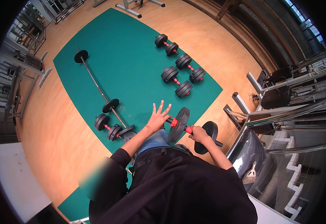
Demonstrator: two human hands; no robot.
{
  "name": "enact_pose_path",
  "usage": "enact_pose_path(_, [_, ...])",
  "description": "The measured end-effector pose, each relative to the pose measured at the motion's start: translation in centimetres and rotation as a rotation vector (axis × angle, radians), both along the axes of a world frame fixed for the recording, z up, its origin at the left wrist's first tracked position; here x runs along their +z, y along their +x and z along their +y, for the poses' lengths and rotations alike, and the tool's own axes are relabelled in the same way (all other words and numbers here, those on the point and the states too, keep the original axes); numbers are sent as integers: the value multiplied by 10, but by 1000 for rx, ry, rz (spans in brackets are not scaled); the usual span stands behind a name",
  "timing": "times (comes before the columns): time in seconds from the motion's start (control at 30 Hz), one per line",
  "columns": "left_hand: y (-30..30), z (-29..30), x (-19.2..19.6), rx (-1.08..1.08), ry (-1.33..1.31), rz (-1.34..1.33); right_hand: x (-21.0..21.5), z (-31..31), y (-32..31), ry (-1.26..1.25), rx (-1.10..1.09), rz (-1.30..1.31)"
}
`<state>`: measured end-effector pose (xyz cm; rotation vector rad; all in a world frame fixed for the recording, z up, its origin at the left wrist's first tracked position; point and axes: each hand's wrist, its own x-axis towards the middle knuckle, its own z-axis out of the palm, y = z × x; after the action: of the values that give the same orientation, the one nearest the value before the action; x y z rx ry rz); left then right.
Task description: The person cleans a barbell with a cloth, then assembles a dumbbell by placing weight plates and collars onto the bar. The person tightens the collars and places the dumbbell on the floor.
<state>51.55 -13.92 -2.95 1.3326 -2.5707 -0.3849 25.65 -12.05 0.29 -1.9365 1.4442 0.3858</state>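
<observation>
A dumbbell with black plates [179, 126] and red fittings is held across the front of my body. My right hand [199, 133] is closed round its handle, between the two ends. At the dumbbell's left end, a red collar [174, 122] sits on the threaded bar outside the plate. My left hand [157, 119] is beside that bar end with its fingers spread; whether the palm touches the bar tip is hidden.
A green mat [133, 56] covers the wooden floor. On it lie a barbell [98, 86] and a dumbbell [107, 127] to the left, and several dumbbells [176, 81] to the right. Gym machines [278, 97] and a brush [250, 173] stand at my right.
</observation>
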Motion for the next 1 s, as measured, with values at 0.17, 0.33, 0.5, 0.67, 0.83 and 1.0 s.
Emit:
enact_pose_path(0.17, [38, -44, 10, 96, 62, -69, -2, -76, 34, 90, 232, -2])
enact_pose_path(0.33, [70, -85, -3, 312, 138, 34, -1, -177, 74, 170, 413, 19])
enact_pose_path(0.5, [114, -175, -12, 400, 435, 99, -34, -276, 121, 224, 491, 46])
enact_pose_path(0.67, [152, -262, -40, 400, 395, 220, -40, -387, 165, 34, 577, 69])
enact_pose_path(0.83, [182, -369, -15, 328, 429, 165, -54, -453, 185, 104, 488, 88])
enact_pose_path(1.0, [217, -470, -50, 181, 430, 131, -58, -508, 212, 103, 282, 101])
